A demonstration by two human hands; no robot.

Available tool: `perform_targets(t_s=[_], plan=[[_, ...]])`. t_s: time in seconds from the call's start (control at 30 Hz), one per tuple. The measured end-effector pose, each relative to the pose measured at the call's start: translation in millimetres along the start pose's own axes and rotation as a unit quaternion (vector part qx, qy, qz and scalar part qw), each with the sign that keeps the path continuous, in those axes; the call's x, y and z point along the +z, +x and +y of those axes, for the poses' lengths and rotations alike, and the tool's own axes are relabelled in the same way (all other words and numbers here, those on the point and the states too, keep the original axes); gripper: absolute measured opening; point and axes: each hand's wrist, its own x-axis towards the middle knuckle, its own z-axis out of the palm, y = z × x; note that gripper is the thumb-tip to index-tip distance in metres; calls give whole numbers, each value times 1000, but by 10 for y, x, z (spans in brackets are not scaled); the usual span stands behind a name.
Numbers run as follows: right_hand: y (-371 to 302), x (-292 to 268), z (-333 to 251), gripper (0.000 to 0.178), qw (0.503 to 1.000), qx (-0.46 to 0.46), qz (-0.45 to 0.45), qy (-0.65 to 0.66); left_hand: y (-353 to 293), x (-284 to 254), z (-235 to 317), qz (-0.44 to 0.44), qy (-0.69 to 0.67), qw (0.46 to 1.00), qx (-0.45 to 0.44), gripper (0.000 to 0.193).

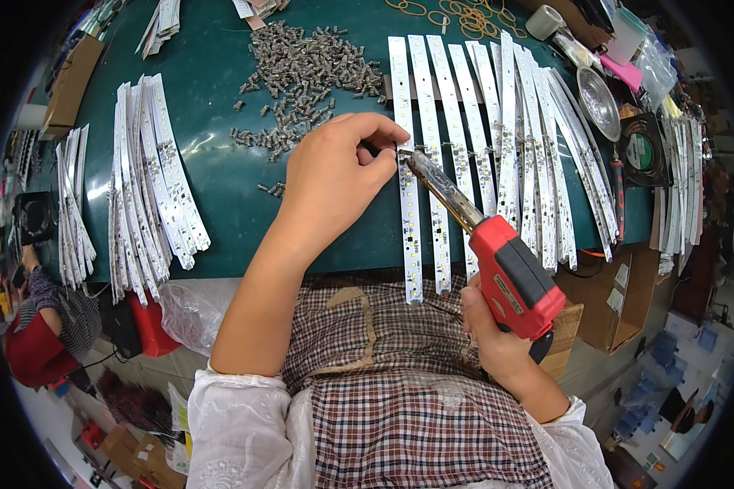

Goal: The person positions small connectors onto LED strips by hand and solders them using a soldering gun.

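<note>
My right hand [497, 342] is wrapped round the grip of a red and black soldering gun [510, 281]. Its long metal nose points up and left, and the tip meets the leftmost LED strip [409, 212] of a row laid side by side. At that same spot, my left hand [334, 167] is closed in a pinch, thumb and forefinger at the strip's left edge. Whatever sits between those fingertips is too small and hidden to make out. Beyond the left hand lies a heap of small grey cylindrical components [306, 69], with a few strays closer to the wrist.
More white LED strips [151, 179] lie in bundles on the green table [228, 208] to the left. Far off are rubber bands [465, 15]. A metal bowl [599, 102] and a solder spool [640, 151] stand at right. Another person's arm [41, 285] shows at far left.
</note>
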Motion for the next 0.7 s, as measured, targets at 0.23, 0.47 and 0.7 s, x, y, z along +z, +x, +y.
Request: perform_targets(t_s=[0.23,0.47,0.7], plan=[[-1,75,31,12,998,-29,47,0,-11,30,-8,24,9,1000,6,17],[25,46,36,18,999,-36,18,-19,-10,35,-33,25,12,1000,-1,16],[7,50,9,16,999,4,44,-32,-6,40,-10,28,19,999,5,16]])
